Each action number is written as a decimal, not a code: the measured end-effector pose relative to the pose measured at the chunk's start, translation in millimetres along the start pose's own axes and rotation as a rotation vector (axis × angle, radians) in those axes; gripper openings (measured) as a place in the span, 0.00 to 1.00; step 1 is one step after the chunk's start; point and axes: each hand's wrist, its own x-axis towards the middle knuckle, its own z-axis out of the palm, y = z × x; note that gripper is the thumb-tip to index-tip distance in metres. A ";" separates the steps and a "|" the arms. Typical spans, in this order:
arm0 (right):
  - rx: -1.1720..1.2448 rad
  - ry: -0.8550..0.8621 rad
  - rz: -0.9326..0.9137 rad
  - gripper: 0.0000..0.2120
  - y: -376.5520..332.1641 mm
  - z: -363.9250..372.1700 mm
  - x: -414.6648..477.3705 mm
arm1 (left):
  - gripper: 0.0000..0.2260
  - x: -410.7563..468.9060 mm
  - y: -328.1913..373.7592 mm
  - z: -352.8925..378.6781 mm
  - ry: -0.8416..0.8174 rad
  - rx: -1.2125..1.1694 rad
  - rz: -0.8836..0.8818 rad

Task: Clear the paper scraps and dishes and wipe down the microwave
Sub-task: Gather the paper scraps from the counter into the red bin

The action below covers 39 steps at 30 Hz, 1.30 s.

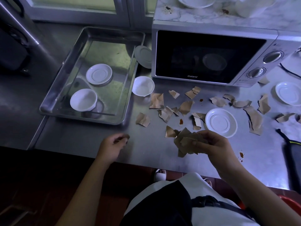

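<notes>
R hand (210, 144) clamped on wad (185, 142) of paper scraps, above counter (81, 139) near front edge | L hand (112, 144) fingers curled, can't tell if holding anything | loose scraps (185, 106) on counter in front of microwave (195, 56) | saucer (221, 122) among them | tray (53, 95) at L w/ dishes

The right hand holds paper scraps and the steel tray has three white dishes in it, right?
Not three: the head view shows two white dishes in the steel tray, a saucer and a bowl. The right hand does hold paper scraps.
</notes>
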 end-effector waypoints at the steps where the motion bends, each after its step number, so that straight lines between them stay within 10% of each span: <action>1: 0.006 -0.003 -0.001 0.08 0.3 0.7 0.8 | 0.09 -9.3 9.1 6.1 -0.039 -0.033 0.022; 12: -0.029 0.020 -0.033 0.09 -0.2 -4.4 -3.9 | 0.08 -88.8 112.7 82.4 -0.516 -0.071 0.343; 21: 0.073 -0.008 -0.072 0.08 -1.0 -52.4 -17.9 | 0.07 -106.8 142.0 144.0 -0.336 0.314 0.654; 39: 0.173 -0.458 -0.083 0.10 -15.7 -145.3 0.8 | 0.20 -137.9 172.0 218.3 -0.124 0.321 0.625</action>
